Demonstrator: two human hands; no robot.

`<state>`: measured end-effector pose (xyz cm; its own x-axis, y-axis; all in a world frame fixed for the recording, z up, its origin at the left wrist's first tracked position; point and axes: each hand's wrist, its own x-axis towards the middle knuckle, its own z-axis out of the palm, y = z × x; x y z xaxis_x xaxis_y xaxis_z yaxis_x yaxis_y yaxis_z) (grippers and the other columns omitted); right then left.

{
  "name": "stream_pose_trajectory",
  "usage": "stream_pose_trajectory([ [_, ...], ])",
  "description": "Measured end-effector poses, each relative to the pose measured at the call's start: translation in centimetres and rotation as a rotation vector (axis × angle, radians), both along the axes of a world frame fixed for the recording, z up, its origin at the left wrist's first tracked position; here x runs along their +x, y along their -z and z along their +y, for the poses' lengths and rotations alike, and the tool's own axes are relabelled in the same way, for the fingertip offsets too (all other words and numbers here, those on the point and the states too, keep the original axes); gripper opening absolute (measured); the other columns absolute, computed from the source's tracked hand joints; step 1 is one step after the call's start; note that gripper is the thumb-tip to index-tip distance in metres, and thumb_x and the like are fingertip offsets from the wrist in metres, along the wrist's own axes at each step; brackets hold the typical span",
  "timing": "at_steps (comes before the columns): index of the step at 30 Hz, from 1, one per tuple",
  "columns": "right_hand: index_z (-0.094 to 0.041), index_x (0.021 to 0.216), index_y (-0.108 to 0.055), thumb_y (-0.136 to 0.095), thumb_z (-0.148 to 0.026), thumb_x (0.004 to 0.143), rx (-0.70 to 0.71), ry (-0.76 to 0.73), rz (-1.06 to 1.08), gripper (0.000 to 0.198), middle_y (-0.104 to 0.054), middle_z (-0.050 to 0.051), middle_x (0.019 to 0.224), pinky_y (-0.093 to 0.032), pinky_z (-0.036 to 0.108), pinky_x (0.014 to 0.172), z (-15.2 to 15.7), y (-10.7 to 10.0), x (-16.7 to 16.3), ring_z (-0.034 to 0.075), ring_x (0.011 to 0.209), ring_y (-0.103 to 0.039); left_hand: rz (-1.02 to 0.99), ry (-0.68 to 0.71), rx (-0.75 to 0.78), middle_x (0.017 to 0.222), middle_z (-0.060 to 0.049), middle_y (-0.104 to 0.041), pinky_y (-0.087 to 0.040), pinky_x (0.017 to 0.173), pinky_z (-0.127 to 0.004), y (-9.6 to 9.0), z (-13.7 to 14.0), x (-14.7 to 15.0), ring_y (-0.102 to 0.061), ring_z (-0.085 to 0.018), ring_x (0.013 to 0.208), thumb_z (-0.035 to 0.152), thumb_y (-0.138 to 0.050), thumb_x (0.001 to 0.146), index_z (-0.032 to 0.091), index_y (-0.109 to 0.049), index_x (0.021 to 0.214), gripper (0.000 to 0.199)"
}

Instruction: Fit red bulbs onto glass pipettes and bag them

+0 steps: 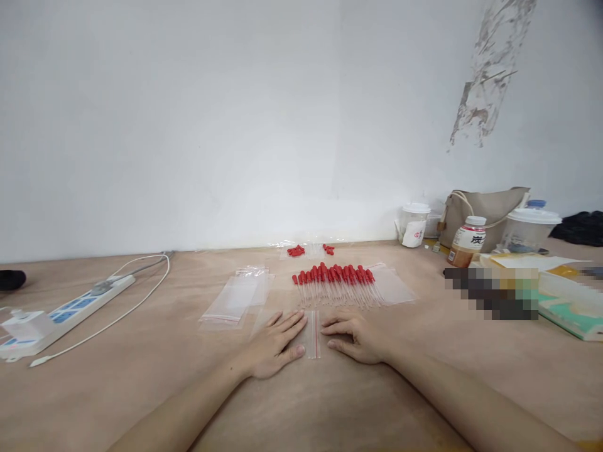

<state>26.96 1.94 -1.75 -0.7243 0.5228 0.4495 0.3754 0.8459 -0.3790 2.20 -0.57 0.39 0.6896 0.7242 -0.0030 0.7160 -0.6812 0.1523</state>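
My left hand (277, 345) lies flat on the table, its fingers stretched out over the left part of a clear zip bag (313, 342). Across from it, my right hand (355, 338) rests palm down at the bag's right side, fingers extended and slightly bent, holding nothing. The bag's red-lined strip runs front to back between the hands. Just beyond them is a row of droppers (336, 285) with red bulbs and thin clear stems. A pile of clear zip bags (235, 296) sits to the left, and another clear bag (396, 285) is at the row's right.
Loose red bulbs (296, 251) lie on clear plastic by the wall. On the left are a power strip (75, 311) and a white cable (153, 292). A lidded cup (414, 226), a drink bottle (467, 242), a grey bag (490, 216) and a green-and-white tray (572, 307) stand right.
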Motion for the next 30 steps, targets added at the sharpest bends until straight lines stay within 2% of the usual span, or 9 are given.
stream_pose_trajectory([
  [8, -0.024, 0.109, -0.057, -0.048, -0.029, 0.079, 0.002, -0.011, -0.009, 0.031, -0.058, 0.005, 0.105, -0.039, 0.033, 0.085, 0.0, 0.0, -0.1, 0.017, 0.095, -0.051, -0.009, 0.0, 0.002, 0.142, -0.003, -0.01, -0.008, 0.104, -0.043, 0.1, 0.1, 0.0, -0.01, -0.019, 0.129, 0.05, -0.022, 0.088, 0.027, -0.008, 0.135, 0.055],
  [20, -0.024, 0.104, -0.06, -0.046, -0.028, 0.081, 0.045, -0.041, -0.043, 0.027, -0.058, 0.005, 0.104, -0.038, 0.031, 0.083, 0.1, 0.1, 0.0, 0.015, 0.093, -0.052, -0.013, -0.003, -0.004, 0.141, -0.003, -0.011, -0.008, 0.105, -0.042, 0.0, 0.0, 0.1, -0.011, -0.018, 0.129, 0.05, -0.022, 0.087, 0.027, -0.009, 0.135, 0.055],
  [30, -0.024, 0.108, -0.057, -0.045, -0.034, 0.081, 0.135, -0.027, -0.136, 0.031, -0.055, 0.006, 0.101, -0.038, 0.033, 0.081, -0.8, -0.9, -0.3, 0.017, 0.09, -0.05, -0.013, -0.007, -0.002, 0.141, -0.003, -0.011, -0.009, 0.104, -0.042, 0.0, -0.1, 0.2, -0.011, -0.019, 0.129, 0.051, -0.022, 0.087, 0.028, -0.008, 0.135, 0.055],
])
